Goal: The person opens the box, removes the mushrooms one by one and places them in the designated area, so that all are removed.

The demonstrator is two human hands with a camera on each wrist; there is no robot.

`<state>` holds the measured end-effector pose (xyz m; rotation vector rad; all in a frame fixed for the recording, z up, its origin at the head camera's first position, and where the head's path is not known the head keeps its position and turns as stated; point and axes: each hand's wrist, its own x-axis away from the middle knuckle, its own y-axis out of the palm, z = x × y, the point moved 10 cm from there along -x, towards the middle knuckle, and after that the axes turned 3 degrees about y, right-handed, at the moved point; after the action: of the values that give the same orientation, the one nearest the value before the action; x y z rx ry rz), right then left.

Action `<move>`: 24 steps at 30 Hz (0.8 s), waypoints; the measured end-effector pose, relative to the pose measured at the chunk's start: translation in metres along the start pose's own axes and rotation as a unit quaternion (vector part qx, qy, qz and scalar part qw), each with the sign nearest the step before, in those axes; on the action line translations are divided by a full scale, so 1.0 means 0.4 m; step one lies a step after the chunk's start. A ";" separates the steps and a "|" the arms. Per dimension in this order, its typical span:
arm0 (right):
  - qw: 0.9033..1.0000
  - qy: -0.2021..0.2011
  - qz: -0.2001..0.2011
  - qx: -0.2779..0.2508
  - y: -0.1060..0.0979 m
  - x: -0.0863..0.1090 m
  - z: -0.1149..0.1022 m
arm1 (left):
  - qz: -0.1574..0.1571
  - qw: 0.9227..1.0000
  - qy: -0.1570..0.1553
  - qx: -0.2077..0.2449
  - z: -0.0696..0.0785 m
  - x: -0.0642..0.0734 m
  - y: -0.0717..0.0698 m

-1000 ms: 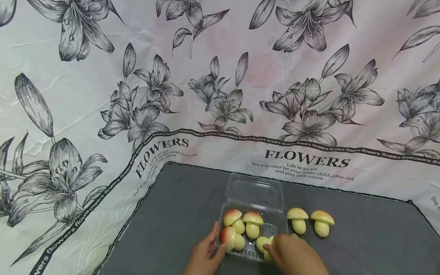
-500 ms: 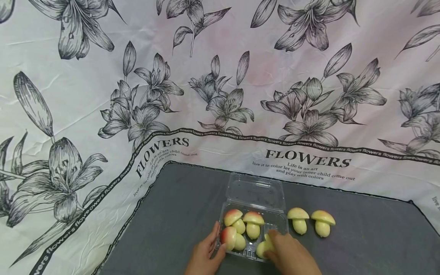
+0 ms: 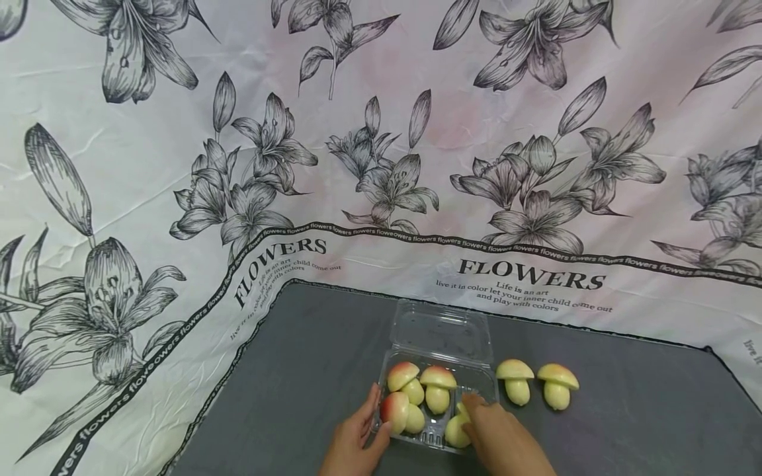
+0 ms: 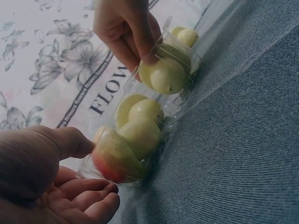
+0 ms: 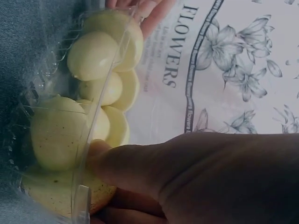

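Observation:
A clear plastic clamshell box (image 3: 476, 379) stands on the dark table with its lid folded back. My left hand (image 3: 354, 439) holds the box by its left side, thumb at the rim and fingers along the outer wall, as the left wrist view shows. Inside, on the left, sit 3 toy mushrooms (image 3: 438, 390) with red-tinged yellow caps. My right hand (image 3: 503, 433) grips another toy mushroom (image 3: 457, 431) in the front right of the box. Its thumb lies against the cap in the right wrist view; the fingers are partly hidden behind the cap (image 5: 53, 186).
Two more toy mushrooms, one (image 3: 516, 382) and another (image 3: 558, 387), lie on the table right of the box. The open lid (image 3: 440, 334) reaches toward the back edge. A white flower-print cloth (image 3: 387, 264) rises behind the dark table surface (image 3: 309, 350).
My right hand has shifted slightly left and away from me over the box, turning the mushroom in its front right part. The left hand and the other mushrooms stay put.

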<state>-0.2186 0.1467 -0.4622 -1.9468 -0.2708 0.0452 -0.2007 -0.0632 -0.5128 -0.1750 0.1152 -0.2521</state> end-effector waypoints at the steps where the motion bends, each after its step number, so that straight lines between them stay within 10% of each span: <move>1: 1.000 -0.003 0.000 0.002 0.001 -0.001 0.000 | -0.001 1.000 -0.002 0.000 0.000 0.000 0.000; 24: 0.996 -0.055 0.066 0.017 -0.035 0.018 -0.016 | 0.005 1.000 -0.005 -0.007 -0.003 0.001 -0.001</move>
<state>-0.2128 0.1475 -0.4463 -1.9282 -0.2112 0.2431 -0.2007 -0.0640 -0.5139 -0.1901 0.1082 -0.2395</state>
